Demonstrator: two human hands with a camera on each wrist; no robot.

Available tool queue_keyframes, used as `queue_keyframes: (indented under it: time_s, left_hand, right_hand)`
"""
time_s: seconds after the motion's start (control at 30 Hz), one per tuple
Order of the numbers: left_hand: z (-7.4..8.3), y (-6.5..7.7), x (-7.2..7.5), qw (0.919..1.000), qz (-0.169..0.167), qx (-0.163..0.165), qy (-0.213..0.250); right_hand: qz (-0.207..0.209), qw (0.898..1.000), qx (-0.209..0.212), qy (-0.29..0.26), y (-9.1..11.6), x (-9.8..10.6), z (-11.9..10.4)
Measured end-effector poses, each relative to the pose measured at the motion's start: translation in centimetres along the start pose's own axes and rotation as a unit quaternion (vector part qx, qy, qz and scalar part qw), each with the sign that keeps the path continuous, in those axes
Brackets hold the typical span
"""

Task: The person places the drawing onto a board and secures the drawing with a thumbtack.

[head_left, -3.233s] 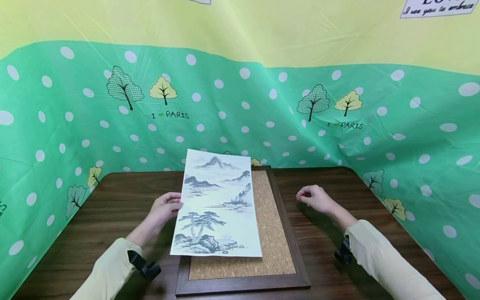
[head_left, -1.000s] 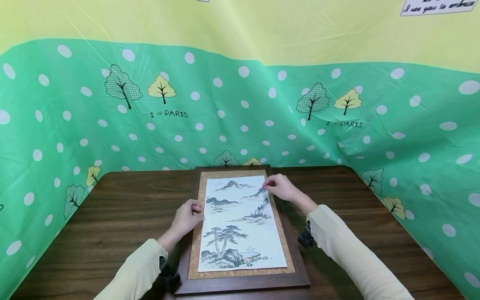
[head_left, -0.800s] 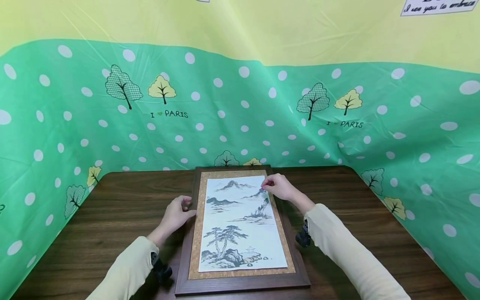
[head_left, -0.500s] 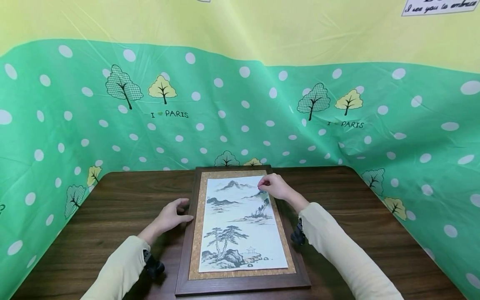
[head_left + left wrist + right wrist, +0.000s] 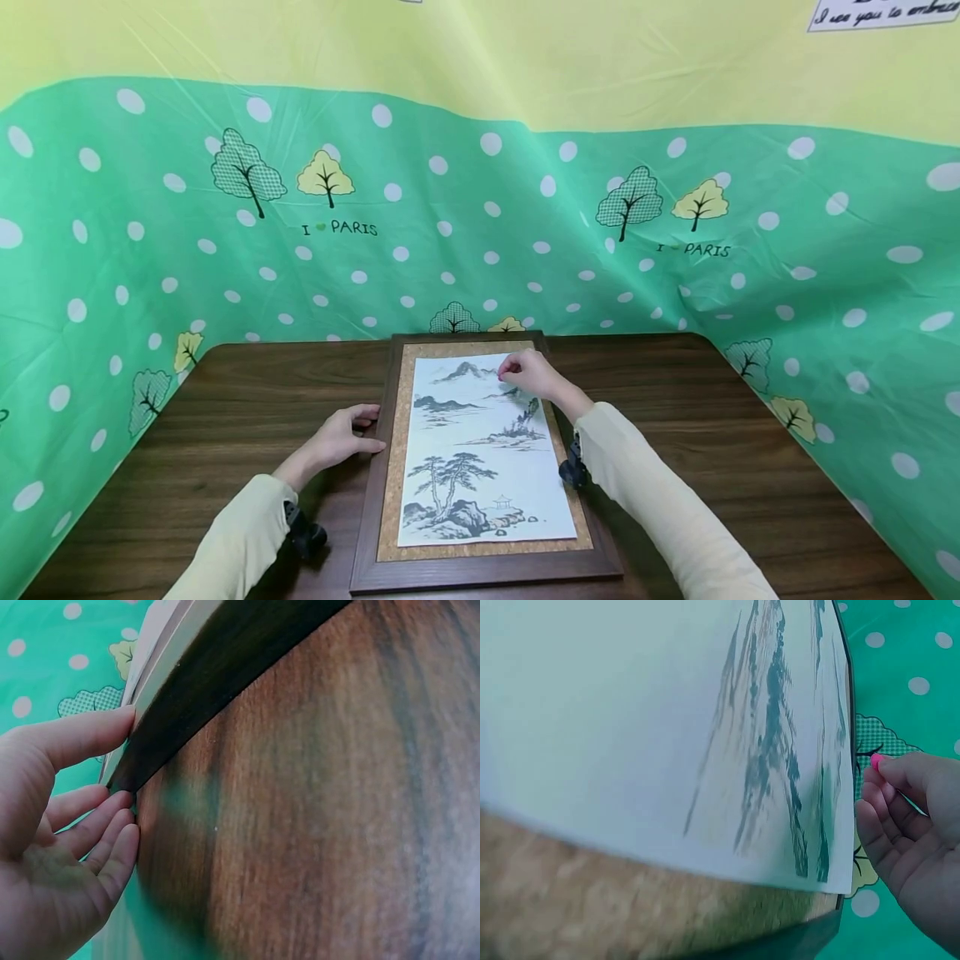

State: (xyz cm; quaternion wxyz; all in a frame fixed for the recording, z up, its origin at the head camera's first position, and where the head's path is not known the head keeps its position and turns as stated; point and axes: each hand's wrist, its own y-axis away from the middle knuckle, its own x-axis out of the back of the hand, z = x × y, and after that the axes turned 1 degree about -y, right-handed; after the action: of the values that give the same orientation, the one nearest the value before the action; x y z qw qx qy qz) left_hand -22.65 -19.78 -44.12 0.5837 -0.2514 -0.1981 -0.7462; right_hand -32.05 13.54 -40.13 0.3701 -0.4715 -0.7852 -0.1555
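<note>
A sheet of white paper [image 5: 480,454] printed with an ink landscape of mountains and pines lies on a cork board [image 5: 525,550] with a dark wooden frame [image 5: 487,573]. Over the upper right part of the sheet, my right hand [image 5: 531,375] pinches a small pink push pin [image 5: 877,760] between thumb and forefinger. Its point is hidden. My left hand [image 5: 337,436] rests at the frame's left edge, thumb tip against the rim in the left wrist view and the other fingers loosely extended by its lower side.
The brown wooden table [image 5: 225,417] carries the board near its middle. A green and yellow curtain [image 5: 450,208] with dots and trees hangs behind and around it. Dark wrist cameras sit on both cuffs.
The sheet, earlier held up by my left hand, now lies on the cork. My left hand has let go and shifted to the frame's edge. The right has moved left over the paper.
</note>
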Motion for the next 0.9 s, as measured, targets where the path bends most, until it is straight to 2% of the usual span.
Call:
queue_keyframes:
  time_s: [0.2,0.33,0.6,0.9]
  left_hand:
    - [0.0,0.1,0.0,0.9999,-0.001,-0.003,0.015]
    - [-0.1,0.1,0.0,0.9997,-0.001,-0.006,0.023]
    - [-0.4,0.0,0.0,0.9997,-0.001,-0.007,0.025]
    - [-0.7,-0.1,-0.1,0.9996,0.009,-0.011,0.024]
  right_hand:
    - [-0.003,1.0,-0.002,-0.014,-1.2,-0.7,0.0]
    - [0.007,1.0,-0.017,-0.016,-2.1,-1.3,0.2]
    - [0.027,0.999,-0.016,-0.022,-3.7,-2.4,0.9]
    - [0.057,0.993,-0.09,-0.04,-5.1,-3.1,1.4]
